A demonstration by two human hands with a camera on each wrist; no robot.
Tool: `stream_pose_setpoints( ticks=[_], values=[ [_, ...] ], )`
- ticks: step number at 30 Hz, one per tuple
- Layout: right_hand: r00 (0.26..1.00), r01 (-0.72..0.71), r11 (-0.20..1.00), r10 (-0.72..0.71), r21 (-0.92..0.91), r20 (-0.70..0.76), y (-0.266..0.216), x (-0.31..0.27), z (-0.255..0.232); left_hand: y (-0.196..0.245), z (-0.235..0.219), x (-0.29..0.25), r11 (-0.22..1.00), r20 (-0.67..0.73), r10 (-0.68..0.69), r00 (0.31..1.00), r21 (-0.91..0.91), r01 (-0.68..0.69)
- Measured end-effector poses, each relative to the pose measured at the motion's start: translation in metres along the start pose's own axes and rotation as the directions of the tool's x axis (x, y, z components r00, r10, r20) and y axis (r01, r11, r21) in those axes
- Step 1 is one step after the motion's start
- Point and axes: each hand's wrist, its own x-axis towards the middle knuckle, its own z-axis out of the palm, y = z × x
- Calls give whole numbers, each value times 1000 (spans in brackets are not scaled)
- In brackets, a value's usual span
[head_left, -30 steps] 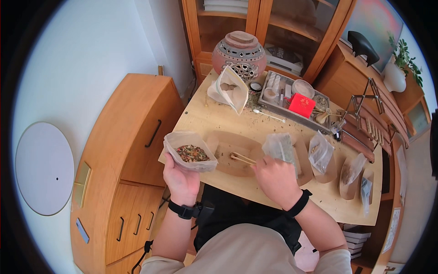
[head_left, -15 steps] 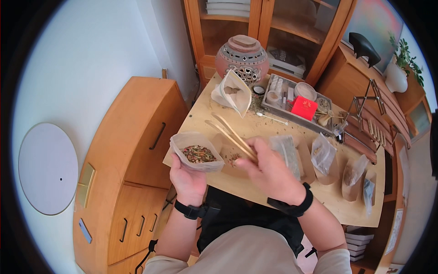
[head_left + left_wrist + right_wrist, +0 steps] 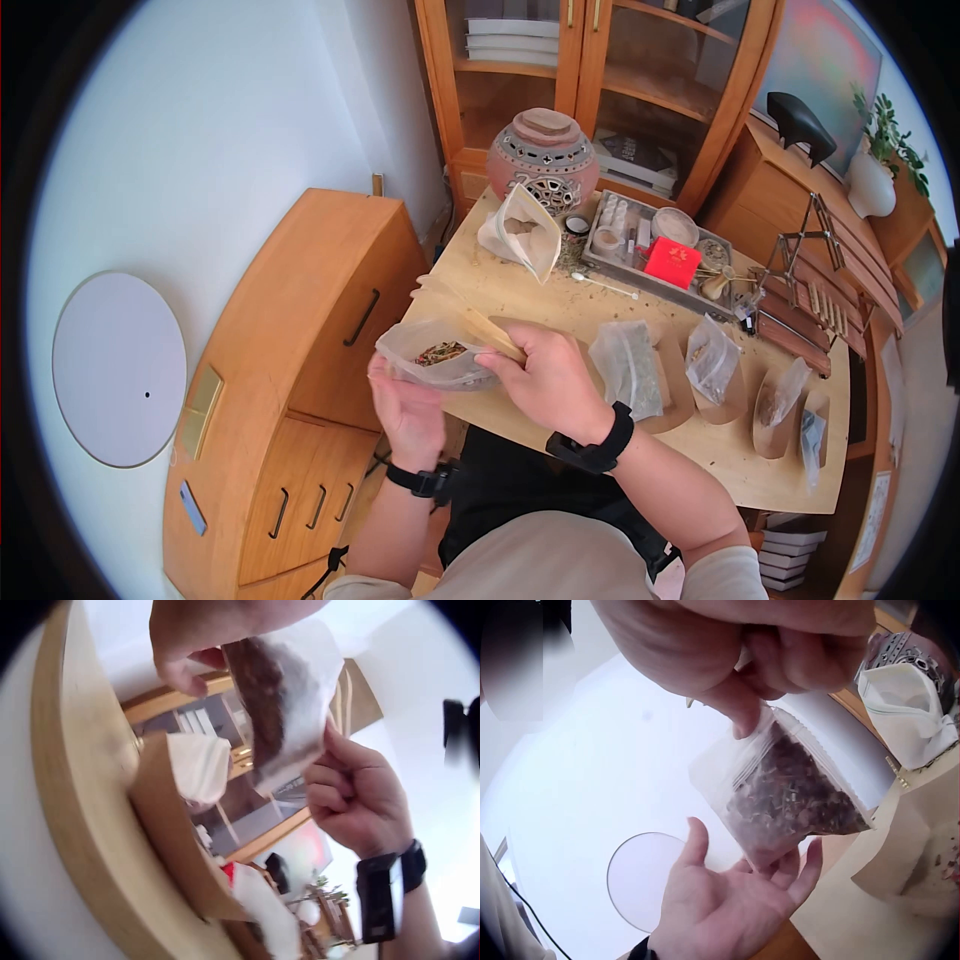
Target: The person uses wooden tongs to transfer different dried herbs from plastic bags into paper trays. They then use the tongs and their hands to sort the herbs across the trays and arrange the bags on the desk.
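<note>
We hold a zip bag (image 3: 784,791) of dried herbs (image 3: 440,353) over the left of the counter (image 3: 700,452): the right hand (image 3: 552,375) pinches its rim and grips wooden tongs (image 3: 490,333); the left hand (image 3: 731,904) spreads beneath. A gray tray (image 3: 650,281) holds a red packet (image 3: 672,262), its print unreadable.

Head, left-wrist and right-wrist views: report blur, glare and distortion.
Head: wide-lens curvature seems to bow the brown wooden drawer cabinet, corners go black, and the left hand is smeared; left wrist: soft overall, white glare at right; right wrist: the pale wall nearly washes out, while the translucent plastic bag of mixed bits reads fairly clearly.
</note>
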Motion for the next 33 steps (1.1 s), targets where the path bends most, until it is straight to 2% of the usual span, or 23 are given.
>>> stream_pose_setpoints(
  ticks=[1,2,3,5,7,9,10,12,13,15,16,18,19,21,22,23,25,30,32,33],
  values=[
    [1000,-2,1000,2,0,-6,2,3,0,4,-8,3,973,83,136,987,175,-148],
    [995,95,995,-95,-27,-1,7,6,0,15,-7,8,950,53,126,991,280,-136],
    [981,193,980,-193,-55,8,12,10,0,25,-11,14,951,55,122,991,280,-133],
    [979,201,977,-197,-73,52,16,19,2,43,-13,25,809,266,-60,962,577,-109],
    [974,214,973,-205,-87,98,20,25,4,49,-7,29,811,242,-99,965,582,-63],
    [984,155,985,-147,-77,101,24,30,4,55,-12,34,696,141,-255,957,714,81],
    [985,152,985,-145,-76,97,29,31,5,54,-10,34,694,143,-259,955,715,81],
    [962,273,955,-271,-118,28,38,31,6,51,-8,34,663,78,-261,962,739,120],
    [964,267,957,-266,-116,26,36,27,3,47,-9,34,661,77,-266,961,740,124],
    [999,35,994,-36,-107,-1,28,17,-7,36,-15,37,706,17,-101,995,706,60],
    [999,35,994,-35,-106,3,27,13,-13,31,-19,40,705,13,-101,995,707,62],
    [999,-33,981,29,-193,-23,28,0,-26,19,-28,46,698,0,87,996,714,-61],
    [999,-35,981,32,-193,-19,30,-8,-30,13,-30,47,698,-4,87,996,714,-58],
    [995,-90,965,98,-246,23,31,-27,-35,-1,-35,50,622,23,141,990,776,-107],
    [967,-183,915,233,-361,101,26,-36,-36,-13,-46,52,629,13,162,987,769,-113],
    [966,-186,914,237,-360,105,30,-45,-35,-19,-51,51,628,8,160,987,771,-108],
    [972,-99,925,168,-367,162,39,-65,-29,-24,-52,49,307,218,186,958,913,-267],
    [985,-105,913,149,-395,82,60,-84,-16,-19,-33,49,246,176,169,970,945,-214],
    [996,-45,932,71,-361,58,72,-85,-13,-10,-31,52,30,294,63,954,955,-296],
    [996,-46,931,71,-361,56,74,-85,-11,-7,-34,55,31,295,62,953,954,-298]
  ],
)
